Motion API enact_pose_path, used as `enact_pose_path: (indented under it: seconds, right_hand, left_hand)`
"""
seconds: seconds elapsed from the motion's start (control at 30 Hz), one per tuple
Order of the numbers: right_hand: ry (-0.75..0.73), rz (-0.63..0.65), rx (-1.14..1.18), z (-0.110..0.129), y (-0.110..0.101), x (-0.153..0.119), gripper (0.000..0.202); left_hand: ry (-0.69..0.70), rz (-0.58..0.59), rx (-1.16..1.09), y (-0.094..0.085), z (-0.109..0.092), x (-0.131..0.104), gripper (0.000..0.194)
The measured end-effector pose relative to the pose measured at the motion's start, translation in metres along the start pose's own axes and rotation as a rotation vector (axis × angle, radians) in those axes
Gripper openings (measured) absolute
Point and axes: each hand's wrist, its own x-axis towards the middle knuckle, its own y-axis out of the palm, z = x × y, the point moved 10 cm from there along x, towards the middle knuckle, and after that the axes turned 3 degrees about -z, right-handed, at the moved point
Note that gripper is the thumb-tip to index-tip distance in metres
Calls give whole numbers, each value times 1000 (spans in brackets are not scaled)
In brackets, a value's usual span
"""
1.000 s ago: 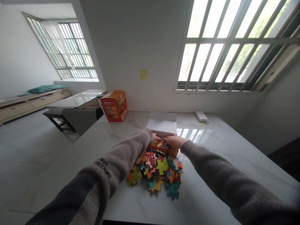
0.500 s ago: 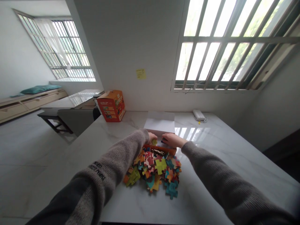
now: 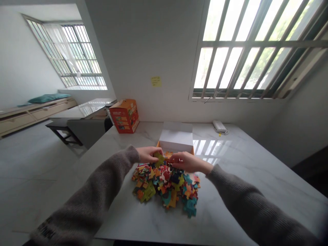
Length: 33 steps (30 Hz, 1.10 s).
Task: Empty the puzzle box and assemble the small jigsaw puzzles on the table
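Note:
My left hand (image 3: 150, 154) pinches a yellow-green jigsaw puzzle piece (image 3: 159, 159) just above the back of a heap of puzzle pieces (image 3: 164, 184). Close by on its right, my right hand (image 3: 186, 161) hovers over the heap with curled fingers, and what lies between them cannot be made out. Multicoloured pieces in red, orange, teal and green overlap on the tabletop. Behind both hands sits an open box (image 3: 176, 147) with an orange rim and a white raised lid (image 3: 177, 132). An orange piece (image 3: 168, 154) shows inside it.
An orange-red carton (image 3: 124, 117) stands at the table's back left. At the back right lies a white device with a cord (image 3: 219, 127). The marble-patterned table (image 3: 230, 191) meets a wall bearing a yellow note (image 3: 155, 81).
Both hands have come back from the box to above the heap, the left still with its yellow-green piece. A dark piece, earlier at the right hand, now seems to lie on the heap.

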Motion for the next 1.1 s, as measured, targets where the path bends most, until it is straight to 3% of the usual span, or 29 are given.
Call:
enact_pose_path:
  seconds: [0.1,0.2,0.37,0.53,0.73,0.9,1.1]
  right_hand:
    - [116,-196,-218,-35,-17,22,26]
    - [198,-106,-334,-70,0,46,21]
    - [241,-21,-403,-97,33,69,44]
    - [291,22,-441,-105,44,76,45]
    - [325,62,-403,-101,44,74,58]
    - [343,77,-373,-103,44,73,51]
    - [335,88,-279,-101,42,70,45]
  left_hand:
    - [17,-28,42,17,-1,-12,25]
    - [71,-170,163,23,-5,-15,25]
    - [166,-401,245,18,-12,-23,29]
    - [147,-547,73,6,-2,-27,18]
    - [86,-624,-37,1,16,-22,18]
    - [66,-637,-5,7,26,-20,17]
    - [101,-707,211,20,18,-22,28]
